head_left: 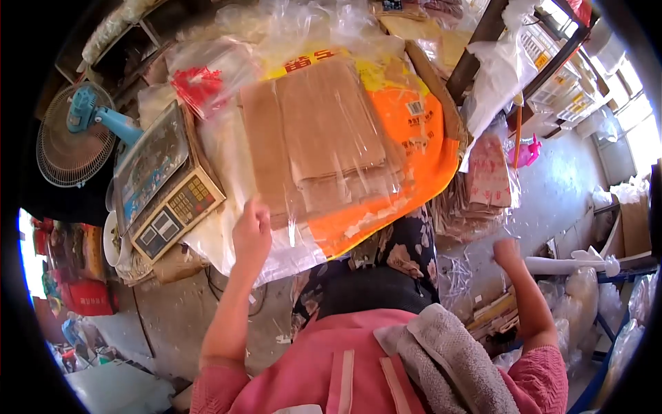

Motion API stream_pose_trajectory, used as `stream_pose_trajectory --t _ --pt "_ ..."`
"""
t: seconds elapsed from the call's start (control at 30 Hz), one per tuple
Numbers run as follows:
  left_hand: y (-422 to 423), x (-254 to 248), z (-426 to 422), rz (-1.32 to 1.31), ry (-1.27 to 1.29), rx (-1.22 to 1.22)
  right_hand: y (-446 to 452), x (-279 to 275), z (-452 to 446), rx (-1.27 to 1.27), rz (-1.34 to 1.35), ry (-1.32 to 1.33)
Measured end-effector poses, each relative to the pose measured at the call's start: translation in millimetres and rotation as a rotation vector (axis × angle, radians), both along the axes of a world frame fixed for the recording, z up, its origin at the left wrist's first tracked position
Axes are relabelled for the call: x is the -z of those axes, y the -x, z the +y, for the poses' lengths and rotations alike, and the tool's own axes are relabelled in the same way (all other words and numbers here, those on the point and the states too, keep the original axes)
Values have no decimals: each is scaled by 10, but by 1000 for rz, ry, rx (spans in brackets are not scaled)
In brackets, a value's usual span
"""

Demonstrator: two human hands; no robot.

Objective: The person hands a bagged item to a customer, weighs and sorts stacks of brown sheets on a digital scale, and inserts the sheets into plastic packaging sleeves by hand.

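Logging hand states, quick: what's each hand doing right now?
Left hand: closed, by the brown paper; can't tell whether it grips the plastic.
Right hand: looks closed, out to the side; nothing held can be made out.

No word or number is reading cleanly. Yellow-orange sack (407, 176) is carrying large red Chinese characters (308, 61) on its yellow part; wording unclear. Barcode (415, 108) is sitting on the orange part, small dark print (417, 123) running near it, too fine to read. Packets (488, 169) on the right are showing blurred red characters. Scale (172, 214) is carrying tiny marks on its keypad (192, 199), illegible. Red bag (86, 297), lower left, is showing pale lettering, also unreadable.
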State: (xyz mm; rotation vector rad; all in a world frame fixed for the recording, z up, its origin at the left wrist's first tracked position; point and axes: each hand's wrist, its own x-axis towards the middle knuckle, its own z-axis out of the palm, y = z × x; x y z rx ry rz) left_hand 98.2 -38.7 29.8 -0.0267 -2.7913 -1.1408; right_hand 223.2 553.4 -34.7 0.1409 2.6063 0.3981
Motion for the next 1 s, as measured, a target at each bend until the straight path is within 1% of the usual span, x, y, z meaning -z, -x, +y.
stream_pose_trajectory --t 0.03,0.07,0.1,0.13,0.17,0.23,0.33,0.43,0.53,0.57,0.63,0.67,0.7,0.73,0.8,0.83,0.9,0.93,1.0 --pt "60 -124 52 198 228 74 297 -281 -338 -71 194 103" --pt "139 -146 86 260 334 205 606 -673 -865 -45 370 325" --pt "221 -159 114 325 441 335 828 -864 -1138 -84 350 426" --pt "289 -161 141 389 547 463 1015 -900 -1380 -379 616 611" --pt "347 -142 170 404 574 534 1226 -940 -1613 -458 592 636" --pt "430 -70 212 427 629 687 1499 -1058 -2084 -631 680 679" --pt "521 -30 226 534 819 732 1799 -889 -2315 -884 666 476" --pt "563 18 184 570 478 777 1802 -885 -2191 -1043 501 515" --pt "504 -17 163 547 385 761 1739 -891 -2089 -1076 449 676" --pt "496 -20 151 511 308 718 1716 -923 -2086 -987 468 859" --pt "483 -36 111 437 162 631 1759 -844 -2129 -745 483 1080" --pt "451 -38 104 310 23 533 1792 -789 -2162 -623 485 1189" --pt "404 -35 102 179 -114 432 1808 -755 -2225 -521 594 1248" --pt "382 -34 107 45 -249 331 1837 -742 -2267 -292 510 1360" --pt "421 8 142 -114 -405 211 1887 -738 -2332 182 322 1535" --pt "444 46 168 -195 -483 150 1911 -696 -2369 216 368 1544" --pt "516 155 233 -246 -609 36 1980 -592 -2456 278 458 1558" --pt "555 198 258 -269 -672 -20 1998 -582 -2484 299 471 1495" --pt "598 248 293 -269 -590 -65 2001 -586 -2535 342 504 1369"
